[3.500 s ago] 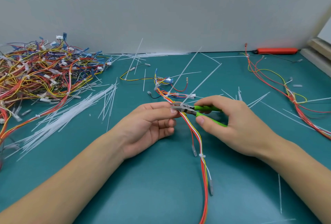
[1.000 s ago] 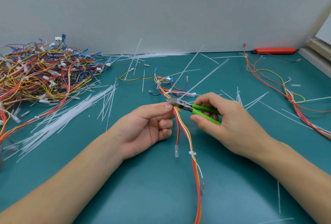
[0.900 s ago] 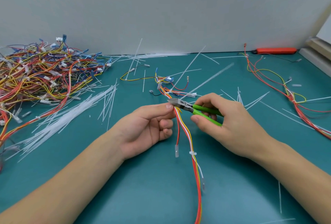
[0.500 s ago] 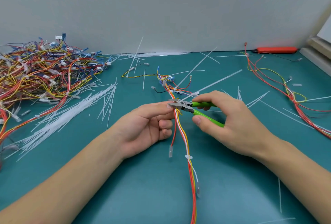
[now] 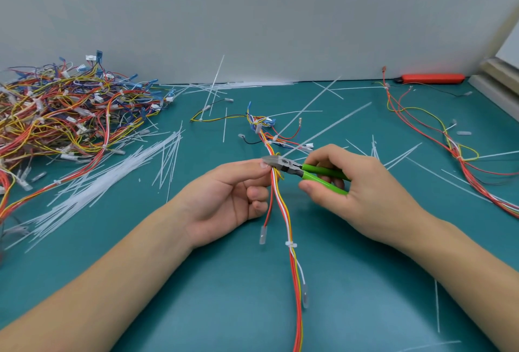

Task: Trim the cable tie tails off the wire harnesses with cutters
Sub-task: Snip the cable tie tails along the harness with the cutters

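Observation:
A wire harness (image 5: pixel 283 205) of red, white, orange and yellow wires runs down the middle of the teal table. My left hand (image 5: pixel 224 197) pinches it between thumb and forefinger just left of the cutter jaws. My right hand (image 5: pixel 354 191) grips the green-handled cutters (image 5: pixel 303 170), whose jaws lie against the bundle beside my left fingertips. A long white cable tie tail (image 5: pixel 325 131) rises up and to the right from that spot. A trimmed tie (image 5: pixel 291 244) wraps the bundle lower down.
A big tangled heap of harnesses (image 5: pixel 61 115) fills the left. Loose white tie tails (image 5: pixel 112 177) lie scattered beside it and across the table. Another harness (image 5: pixel 455 149) lies at the right, an orange tool (image 5: pixel 432 78) by the back wall.
The harness has slid a little further from me through my left fingers. The cutters have closed in on the bundle at a tie, and the long tail has swung slightly.

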A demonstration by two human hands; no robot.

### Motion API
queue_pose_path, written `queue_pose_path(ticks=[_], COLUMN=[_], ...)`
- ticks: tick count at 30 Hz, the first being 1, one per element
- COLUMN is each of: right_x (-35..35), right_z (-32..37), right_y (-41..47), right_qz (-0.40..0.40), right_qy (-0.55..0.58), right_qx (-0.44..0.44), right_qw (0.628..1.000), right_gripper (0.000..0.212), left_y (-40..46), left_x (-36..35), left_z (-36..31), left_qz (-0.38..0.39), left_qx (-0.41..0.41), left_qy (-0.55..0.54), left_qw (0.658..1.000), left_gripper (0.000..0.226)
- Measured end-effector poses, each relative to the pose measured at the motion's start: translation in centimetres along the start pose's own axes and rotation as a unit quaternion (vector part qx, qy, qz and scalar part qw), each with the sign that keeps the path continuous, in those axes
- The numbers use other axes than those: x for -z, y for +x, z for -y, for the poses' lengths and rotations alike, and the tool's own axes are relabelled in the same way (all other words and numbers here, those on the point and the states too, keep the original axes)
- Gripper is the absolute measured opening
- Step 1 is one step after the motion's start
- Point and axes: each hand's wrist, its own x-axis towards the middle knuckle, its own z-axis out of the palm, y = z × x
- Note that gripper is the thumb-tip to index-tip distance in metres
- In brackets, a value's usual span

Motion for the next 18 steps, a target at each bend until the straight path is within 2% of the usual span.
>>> queue_pose_path(ticks=[11,15,18], right_x=[-0.28,-0.30,-0.42], right_z=[-0.18,-0.01,0.17], right_y=[-0.26,-0.33,-0.34], right_qz=[-0.013,-0.018,-0.018], right_qy=[-0.008,-0.006,-0.001], right_qx=[0.007,-0.003,-0.008], right_qw=[1.000,1.000,1.000], right_gripper=[0.043,0.041,0.031], left_y=[0.01,0.03,0.08], left_x=[-0.01,0.01,0.11], left_z=[-0.14,-0.14,-0.08], left_qz=[0.002,0.002,-0.004], left_qx=[0.009,0.005,0.000], left_qy=[0.006,0.010,0.004], left_qw=[1.000,1.000,1.000], left_gripper=[0.013,0.014,0.011])
